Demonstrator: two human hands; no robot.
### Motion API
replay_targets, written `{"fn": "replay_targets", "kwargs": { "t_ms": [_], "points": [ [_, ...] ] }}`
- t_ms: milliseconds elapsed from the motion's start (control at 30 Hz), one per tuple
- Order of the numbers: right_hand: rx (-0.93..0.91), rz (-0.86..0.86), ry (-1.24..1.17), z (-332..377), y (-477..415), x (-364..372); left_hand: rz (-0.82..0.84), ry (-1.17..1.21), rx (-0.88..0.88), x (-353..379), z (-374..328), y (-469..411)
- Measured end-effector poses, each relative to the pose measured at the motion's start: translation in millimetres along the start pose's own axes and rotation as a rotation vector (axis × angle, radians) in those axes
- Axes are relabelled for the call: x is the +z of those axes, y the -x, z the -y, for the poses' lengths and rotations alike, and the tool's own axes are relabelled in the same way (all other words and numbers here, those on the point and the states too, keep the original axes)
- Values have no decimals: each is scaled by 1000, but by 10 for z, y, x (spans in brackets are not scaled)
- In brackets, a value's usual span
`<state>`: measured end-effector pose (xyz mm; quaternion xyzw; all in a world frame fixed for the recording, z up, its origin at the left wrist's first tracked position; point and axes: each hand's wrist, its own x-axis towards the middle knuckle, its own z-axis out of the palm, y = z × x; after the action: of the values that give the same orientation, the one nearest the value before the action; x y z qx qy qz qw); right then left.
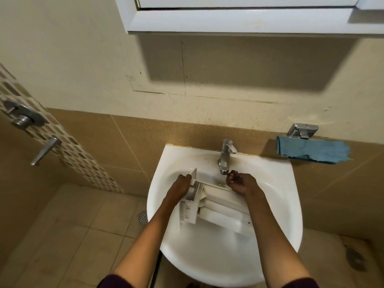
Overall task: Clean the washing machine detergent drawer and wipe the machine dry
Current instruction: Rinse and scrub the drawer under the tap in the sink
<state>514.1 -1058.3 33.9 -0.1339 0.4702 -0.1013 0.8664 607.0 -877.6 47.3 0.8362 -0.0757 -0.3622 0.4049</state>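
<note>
A white plastic detergent drawer (220,210) lies tilted in the white sink (276,196), its front panel to the left and its compartments running right. My left hand (180,187) grips the drawer's front end at the upper left. My right hand (239,182) hovers over the drawer's far end, just under the spout of the chrome tap (225,156), fingers loosely curled with nothing in them. No running water is visible.
A blue cloth (311,151) hangs from a chrome holder (302,130) on the wall at the right. A white cabinet (239,15) overhangs the sink. Shower valves (22,116) sit on the left wall, with a floor drain (143,217) below.
</note>
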Motion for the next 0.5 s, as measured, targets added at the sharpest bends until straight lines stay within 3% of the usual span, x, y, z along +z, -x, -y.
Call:
{"fn": "replay_targets", "kwargs": {
  "t_ms": [100,233,500],
  "points": [
    [4,93,131,-19,215,-5,22,-41,9,10,-17,-38],
    [-32,133,633,-189,395,266,-17,-237,72,47,12,-76],
    [-553,-39,1791,-373,265,313,-105,-316,129,86,36,-57]
  ]
}}
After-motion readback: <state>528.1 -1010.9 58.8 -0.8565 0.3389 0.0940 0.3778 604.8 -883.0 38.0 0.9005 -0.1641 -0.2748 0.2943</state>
